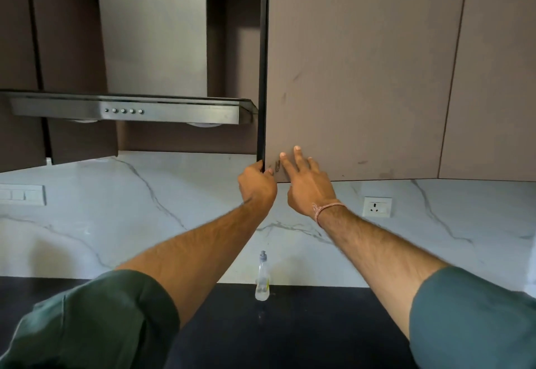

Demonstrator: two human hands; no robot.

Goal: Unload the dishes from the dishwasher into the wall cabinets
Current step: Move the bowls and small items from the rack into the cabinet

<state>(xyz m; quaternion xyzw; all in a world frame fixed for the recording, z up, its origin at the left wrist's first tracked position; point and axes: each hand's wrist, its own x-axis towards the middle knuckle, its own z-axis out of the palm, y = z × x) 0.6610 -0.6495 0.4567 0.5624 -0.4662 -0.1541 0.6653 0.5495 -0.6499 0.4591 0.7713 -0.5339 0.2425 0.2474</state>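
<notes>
A brown wall cabinet door (356, 73) fills the upper middle of the view, its dark left edge (263, 78) facing me. My left hand (256, 184) grips the bottom corner of that edge, fingers curled round it. My right hand (306, 178) lies with straight fingers flat against the door's front, near the lower left corner. A thread band sits on the right wrist. No dishes or dishwasher are in view, and the cabinet's inside is hidden.
A steel range hood (127, 109) juts out at left, close to the door edge. A second cabinet door (493, 78) is at right. Below are a marble backsplash (145, 212) with a socket (377, 207), a dark counter (261, 328) and a small clear bottle (262, 278).
</notes>
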